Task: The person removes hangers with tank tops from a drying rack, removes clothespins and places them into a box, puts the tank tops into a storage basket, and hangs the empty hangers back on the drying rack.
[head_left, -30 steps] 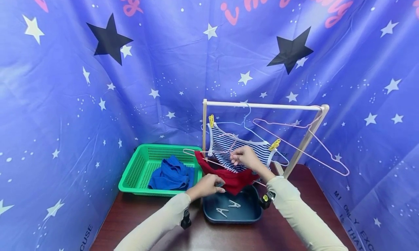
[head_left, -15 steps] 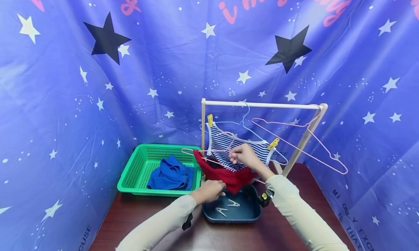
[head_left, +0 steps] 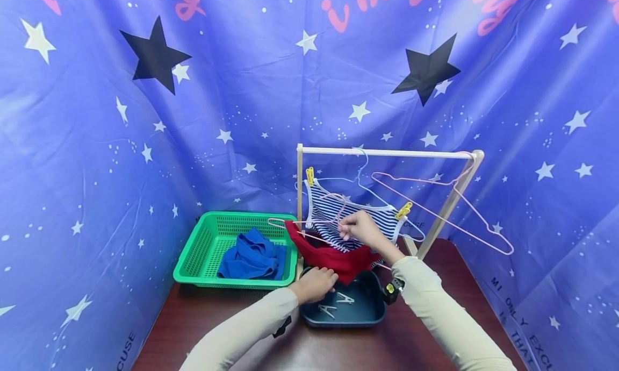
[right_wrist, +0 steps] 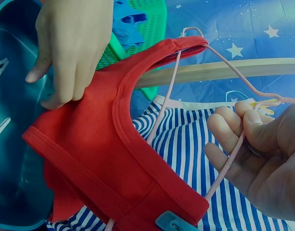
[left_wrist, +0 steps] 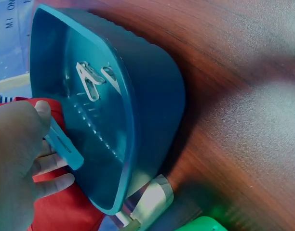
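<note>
My right hand [head_left: 362,230] pinches the pink hanger [right_wrist: 225,168] near its hook. A red tank top [right_wrist: 104,130] hangs from that hanger, low over the dark blue tub [head_left: 344,323]. One blue clothespin [right_wrist: 174,221] sits on the top's edge, near the hanger's right side. My left hand [head_left: 315,285] is beside the lower part of the red top. Between its thumb and fingers it pinches another blue clothespin [left_wrist: 64,147], best seen in the left wrist view. Two pale clothespins [left_wrist: 89,81] lie in the tub.
Behind my hands stands a wooden rack [head_left: 387,153]. It bears a striped top [head_left: 355,212] on a blue hanger, held by two yellow clothespins [head_left: 403,210], and a bare pink hanger [head_left: 442,220]. A green basket [head_left: 186,277] with blue cloth [head_left: 253,258] stands on the left.
My left hand has turned so its back faces up, shifting slightly right and down at the red top. The right hand keeps hold of the hanger, almost still.
</note>
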{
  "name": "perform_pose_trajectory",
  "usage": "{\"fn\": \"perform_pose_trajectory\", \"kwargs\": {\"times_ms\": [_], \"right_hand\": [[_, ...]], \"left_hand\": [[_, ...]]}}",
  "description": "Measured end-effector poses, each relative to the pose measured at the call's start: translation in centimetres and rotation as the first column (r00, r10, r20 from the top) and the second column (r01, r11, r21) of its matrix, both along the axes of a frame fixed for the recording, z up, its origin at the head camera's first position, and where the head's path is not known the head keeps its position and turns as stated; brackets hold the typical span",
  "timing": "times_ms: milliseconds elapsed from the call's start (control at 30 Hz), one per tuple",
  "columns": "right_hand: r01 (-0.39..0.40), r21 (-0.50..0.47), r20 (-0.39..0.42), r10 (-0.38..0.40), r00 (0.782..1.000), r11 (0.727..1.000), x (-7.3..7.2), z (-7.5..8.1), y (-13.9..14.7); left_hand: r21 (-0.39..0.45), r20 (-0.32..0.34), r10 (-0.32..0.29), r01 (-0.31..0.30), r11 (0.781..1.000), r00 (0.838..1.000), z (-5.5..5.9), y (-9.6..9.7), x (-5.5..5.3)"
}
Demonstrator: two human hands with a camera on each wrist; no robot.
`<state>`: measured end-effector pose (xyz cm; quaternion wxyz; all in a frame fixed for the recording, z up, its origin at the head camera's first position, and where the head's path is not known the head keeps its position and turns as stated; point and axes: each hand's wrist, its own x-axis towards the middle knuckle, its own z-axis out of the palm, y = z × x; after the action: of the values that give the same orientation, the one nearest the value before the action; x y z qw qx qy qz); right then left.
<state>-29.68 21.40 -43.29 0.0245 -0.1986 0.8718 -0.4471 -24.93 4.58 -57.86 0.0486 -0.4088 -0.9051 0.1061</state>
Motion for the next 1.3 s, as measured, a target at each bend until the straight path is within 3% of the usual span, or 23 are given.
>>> {"fn": "perform_pose_trajectory", "kwargs": {"times_ms": [133, 267, 533, 700, 967, 1300], "right_hand": [[0.004, -0.007, 0.012, -0.004, 1.0, 1.0, 0.0, 0.1, -0.3], [0.018, -0.008, 0.021, -0.018, 1.0, 1.0, 0.1, 0.4, -0.3], [0.019, 0.014, 0.006, -0.019, 1.0, 1.0, -0.3, 0.1, -0.2], [0.016, 0.021, 0.013, -0.017, 1.0, 1.0, -0.4, 0.0, -0.3], [0.031, 0.031, 0.019, -0.032, 0.999, 0.999, -0.7, 0.2, -0.7], [0.076, 0.001, 0.072, -0.076, 0.994, 0.997, -1.5, 1.2, 0.2]], "left_hand": [[-0.034, -0.033, -0.021, 0.02, 0.999, 0.999, 0.4, 0.5, 0.1], [-0.09, -0.058, -0.014, 0.009, 0.996, 0.998, 0.0, 0.9, -0.2], [-0.193, 0.072, 0.056, -0.041, 0.98, 0.996, -0.3, 2.2, -1.3], [-0.221, 0.094, 0.086, -0.063, 0.973, 0.992, -0.6, 2.7, -1.4], [-0.24, 0.099, 0.109, -0.083, 0.967, 0.989, -1.8, 2.6, -1.2], [-0.191, 0.109, 0.12, -0.098, 0.977, 0.987, -2.6, 2.3, -0.7]]}}
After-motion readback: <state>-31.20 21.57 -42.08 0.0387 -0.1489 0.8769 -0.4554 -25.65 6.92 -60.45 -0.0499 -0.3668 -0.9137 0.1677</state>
